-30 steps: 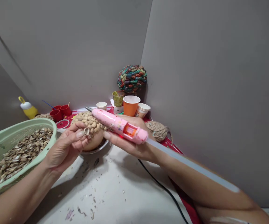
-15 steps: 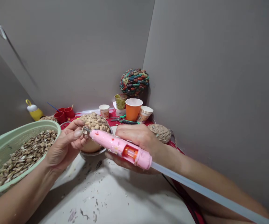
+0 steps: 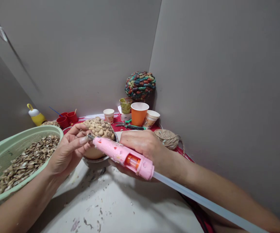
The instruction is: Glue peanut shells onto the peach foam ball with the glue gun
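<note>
Glue gun (image 3: 121, 156), pink, lies gripped in the right hand (image 3: 142, 147), its nozzle touching a small shell that the left hand (image 3: 68, 152) pinches, with the shell-covered ball (image 3: 98, 127) at twelve o'clock.

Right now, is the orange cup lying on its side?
No, the orange cup stands upright, mouth up, beside the paper cups.

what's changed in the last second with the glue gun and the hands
The right hand turned the pink glue gun and lowered it, bringing its nozzle to the small shell pinched in the left hand. Both grips are unchanged; the green basket and orange cup stayed put.
</note>
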A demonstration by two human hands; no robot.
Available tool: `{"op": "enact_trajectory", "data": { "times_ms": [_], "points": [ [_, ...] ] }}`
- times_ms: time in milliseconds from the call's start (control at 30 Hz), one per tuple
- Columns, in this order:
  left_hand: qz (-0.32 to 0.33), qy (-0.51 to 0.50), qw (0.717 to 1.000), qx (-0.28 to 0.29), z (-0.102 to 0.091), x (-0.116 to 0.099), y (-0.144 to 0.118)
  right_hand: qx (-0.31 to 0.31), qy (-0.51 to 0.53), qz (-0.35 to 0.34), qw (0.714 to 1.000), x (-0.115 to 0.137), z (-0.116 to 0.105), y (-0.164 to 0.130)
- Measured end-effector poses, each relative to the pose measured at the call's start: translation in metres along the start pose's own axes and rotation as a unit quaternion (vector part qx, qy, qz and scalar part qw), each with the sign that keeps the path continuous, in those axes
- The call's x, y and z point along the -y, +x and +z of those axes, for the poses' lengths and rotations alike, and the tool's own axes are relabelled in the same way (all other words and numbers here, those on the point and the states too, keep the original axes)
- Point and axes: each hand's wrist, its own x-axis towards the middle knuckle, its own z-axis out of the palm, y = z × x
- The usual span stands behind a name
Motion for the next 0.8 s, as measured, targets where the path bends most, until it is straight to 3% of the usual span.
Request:
{"op": "enact_trajectory", "data": {
  "times_ms": [800],
  "points": [
    [0.014, 0.02, 1.0, 0.006, 0.0011, -0.0008, -0.0028, 0.024, -0.017, 0.032, 0.999, 0.0, -0.0023, -0.0011]
  ]
}}
